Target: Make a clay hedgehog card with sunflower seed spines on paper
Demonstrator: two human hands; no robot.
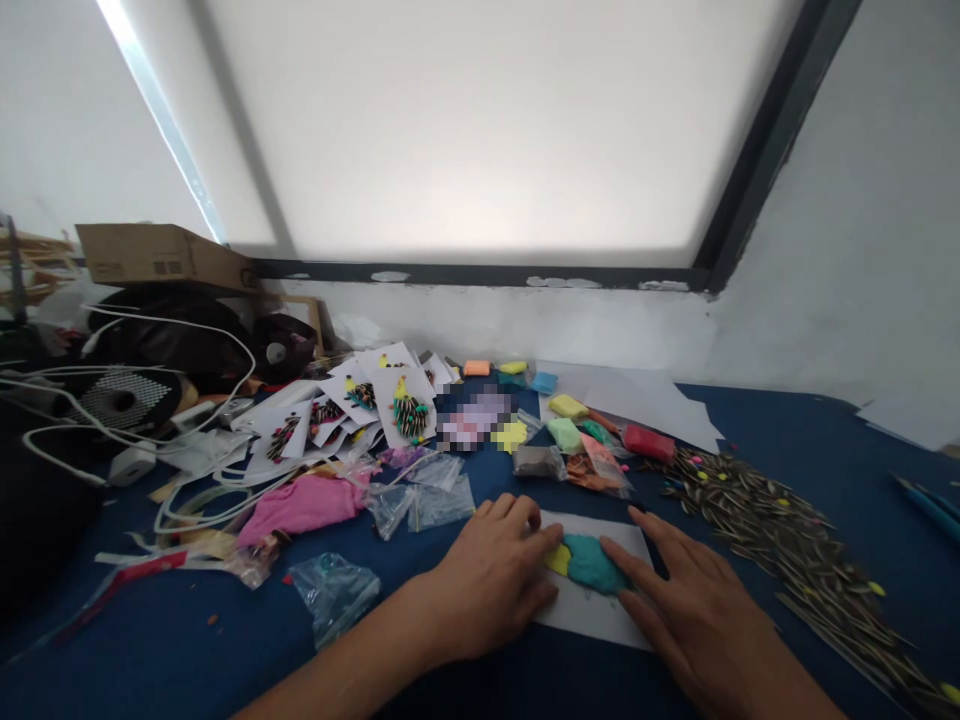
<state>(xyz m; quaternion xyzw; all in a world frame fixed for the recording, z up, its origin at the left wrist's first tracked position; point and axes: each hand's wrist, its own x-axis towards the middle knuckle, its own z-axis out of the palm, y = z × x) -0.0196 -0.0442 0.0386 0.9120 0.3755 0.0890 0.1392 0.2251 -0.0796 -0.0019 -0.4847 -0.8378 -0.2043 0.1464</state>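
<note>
A small white paper card (pixel 600 628) lies on the blue cloth in front of me, with a flattened piece of teal clay (pixel 595 565) and a smaller yellow piece of clay (pixel 559 559) beside it on the left. My left hand (pixel 495 575) rests over the card's left edge, its fingers bent and the index fingertip at the yellow clay; thumb and index are apart. My right hand (pixel 697 600) lies on the card's right side with fingers spread, fingertips touching the teal clay's right edge. Faint drawn lines show below the teal clay.
Striped sunflower seeds (pixel 787 530) spread along the right. Clay blocks, including a red one (pixel 649 443), sit beyond the card. Finished seed-picture cards (pixel 411 405) pile up at back left, near pink cloth-like material (pixel 307 508), plastic bags (pixel 334 590) and white cables (pixel 247 350).
</note>
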